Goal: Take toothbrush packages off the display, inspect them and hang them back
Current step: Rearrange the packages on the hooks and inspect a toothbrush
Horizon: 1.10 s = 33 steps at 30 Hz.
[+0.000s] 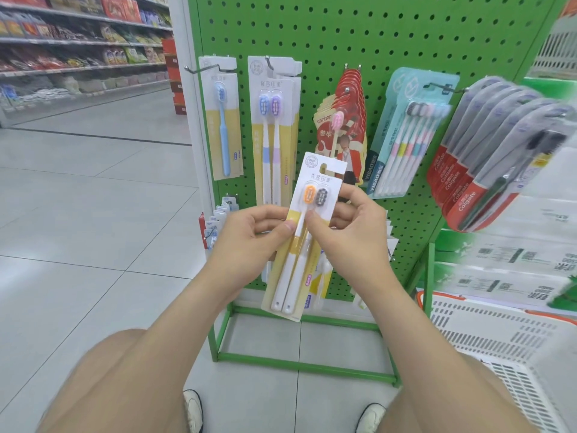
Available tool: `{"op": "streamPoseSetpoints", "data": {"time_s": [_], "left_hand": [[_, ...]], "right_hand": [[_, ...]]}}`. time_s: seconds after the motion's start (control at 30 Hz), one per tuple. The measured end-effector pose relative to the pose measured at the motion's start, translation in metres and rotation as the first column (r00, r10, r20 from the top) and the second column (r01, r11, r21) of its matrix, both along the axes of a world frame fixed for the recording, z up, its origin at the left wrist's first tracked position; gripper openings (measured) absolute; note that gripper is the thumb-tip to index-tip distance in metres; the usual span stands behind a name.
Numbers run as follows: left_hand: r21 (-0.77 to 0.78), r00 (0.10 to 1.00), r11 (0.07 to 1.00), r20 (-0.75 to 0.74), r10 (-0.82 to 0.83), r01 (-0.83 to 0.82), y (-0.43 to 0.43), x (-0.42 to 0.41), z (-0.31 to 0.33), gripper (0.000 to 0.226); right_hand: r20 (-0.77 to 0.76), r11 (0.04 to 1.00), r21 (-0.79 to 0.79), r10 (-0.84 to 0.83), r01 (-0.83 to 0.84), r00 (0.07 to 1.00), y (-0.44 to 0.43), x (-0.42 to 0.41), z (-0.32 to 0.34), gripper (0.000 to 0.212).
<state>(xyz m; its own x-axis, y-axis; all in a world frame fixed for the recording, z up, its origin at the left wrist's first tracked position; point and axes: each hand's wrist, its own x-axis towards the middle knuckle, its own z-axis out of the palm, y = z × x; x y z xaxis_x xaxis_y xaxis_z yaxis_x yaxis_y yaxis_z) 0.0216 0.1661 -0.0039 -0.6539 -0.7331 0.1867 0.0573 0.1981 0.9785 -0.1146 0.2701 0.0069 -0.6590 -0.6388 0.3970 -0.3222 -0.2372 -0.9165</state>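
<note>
I hold a toothbrush package [299, 260] in front of the green pegboard display [374, 32]. It is a white and yellow card with two white brushes, one orange head and one dark head. My left hand [253, 239] grips its left edge, thumb on the front. My right hand [352, 232] pinches the right side, thumb just below the brush heads. The package tilts slightly to the right, off any hook. A similar two-brush pack [274, 126] with blue and purple heads hangs on the board behind, and a single blue brush pack [223, 120] hangs left of it.
Red packs [349, 98], a teal multi-brush pack [409, 132] and a row of Colgate packs [487, 164] hang to the right. A white shopping basket [499, 335] stands low on the right. Small packs [218, 220] hang low on the left. A shop aisle with shelves [78, 42] opens at the left.
</note>
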Motion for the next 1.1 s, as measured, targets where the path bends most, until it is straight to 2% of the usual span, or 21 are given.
{"op": "streamPoseSetpoints", "data": {"time_s": [0.17, 0.3, 0.53, 0.6, 0.7, 0.83, 0.9, 1.0, 1.1], "left_hand": [[-0.012, 0.996, 0.998, -0.056, 0.064, -0.065, 0.000, -0.003, -0.001, 0.014], [-0.044, 0.981, 0.993, -0.166, 0.104, -0.113, 0.001, 0.001, 0.005, 0.020], [-0.163, 0.967, 0.969, -0.205, 0.150, -0.185, -0.006, 0.017, 0.001, 0.019], [-0.195, 0.960, 0.953, -0.205, 0.193, -0.233, -0.009, 0.022, 0.001, 0.016], [-0.249, 0.947, 0.918, -0.173, 0.270, -0.307, -0.012, 0.026, 0.008, 0.011], [-0.368, 0.930, 0.855, -0.098, 0.355, -0.365, -0.015, 0.029, 0.029, 0.019], [-0.479, 0.933, 0.813, -0.037, 0.358, -0.330, -0.016, 0.031, 0.044, 0.019], [-0.574, 0.925, 0.757, -0.005, 0.379, -0.313, -0.022, 0.033, 0.071, 0.017], [-0.634, 0.888, 0.694, 0.026, 0.460, -0.341, -0.033, 0.031, 0.101, 0.019]], "right_hand": [[-0.163, 0.998, 0.069, -0.003, 0.015, 0.987, 0.000, 0.000, -0.005, 0.037], [-0.260, 0.976, 0.208, 0.125, -0.071, 0.958, -0.001, 0.003, -0.010, 0.034], [-0.233, 0.915, 0.292, 0.350, -0.278, 0.907, -0.001, 0.004, -0.014, 0.039], [-0.284, 0.927, 0.277, 0.330, -0.252, 0.901, -0.003, 0.005, -0.018, 0.041], [-0.443, 0.960, 0.260, 0.219, -0.109, 0.869, -0.006, 0.012, -0.022, 0.035], [-0.548, 0.945, 0.325, 0.215, -0.032, 0.808, -0.011, 0.027, -0.022, 0.055], [-0.555, 0.940, 0.341, 0.224, -0.027, 0.801, -0.017, 0.032, -0.021, 0.055], [-0.583, 0.963, 0.268, 0.168, -0.007, 0.795, -0.024, 0.033, -0.006, 0.052], [-0.674, 0.984, 0.145, 0.023, 0.102, 0.739, -0.033, 0.025, 0.021, 0.040]]}}
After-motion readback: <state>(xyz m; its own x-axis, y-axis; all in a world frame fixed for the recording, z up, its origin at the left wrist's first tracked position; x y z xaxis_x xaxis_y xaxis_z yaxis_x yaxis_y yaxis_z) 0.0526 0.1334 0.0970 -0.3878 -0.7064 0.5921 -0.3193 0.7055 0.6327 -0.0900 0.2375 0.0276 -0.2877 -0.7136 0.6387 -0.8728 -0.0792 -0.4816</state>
